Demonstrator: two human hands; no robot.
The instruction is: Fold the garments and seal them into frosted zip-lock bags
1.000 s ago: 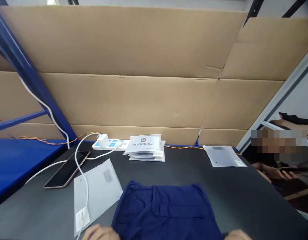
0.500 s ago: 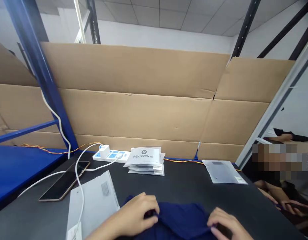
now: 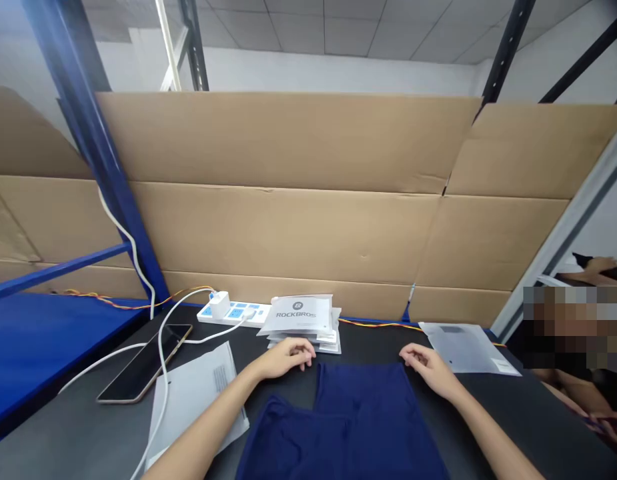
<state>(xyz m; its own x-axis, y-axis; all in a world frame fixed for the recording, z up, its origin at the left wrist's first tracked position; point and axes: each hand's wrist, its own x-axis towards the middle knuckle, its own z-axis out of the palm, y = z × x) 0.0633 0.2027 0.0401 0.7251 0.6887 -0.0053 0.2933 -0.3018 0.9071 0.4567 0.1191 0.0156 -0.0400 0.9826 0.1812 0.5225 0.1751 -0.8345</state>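
The left hand (image 3: 287, 357) and the right hand (image 3: 429, 369) are both open, palms down with the fingers loosely curled, and neither visibly grips anything. They lie well apart on the black table (image 3: 548, 413), at the far end of a navy garment (image 3: 348, 427), which spreads flat toward the person between the forearms. Its exact kind cannot be told, and its near end is cut off by the bottom of the view.

The right hand's fingertips are at the garment's far right corner and seem to touch it. The left hand lies just beyond the far left corner, its fingertips at the front edge of a stack of white ROCKBROS packets (image 3: 301, 320).

Farther left of the left hand, a translucent white poly mailer (image 3: 195, 400) lies under the left forearm, and a white charging cable (image 3: 161, 373) crosses it. The cable runs near a smartphone (image 3: 145, 363) lying face up. Behind them sits a white-and-blue power strip (image 3: 233, 313) with a white plug adapter (image 3: 219, 305).

Beyond the right hand lies a second translucent poly mailer (image 3: 463, 348). Cardboard sheets (image 3: 283, 233) line the back of the table, beside a blue steel shelf upright (image 3: 138, 253). Far right, a co-worker's hand (image 3: 601, 417) shows low beside a pixelated patch.
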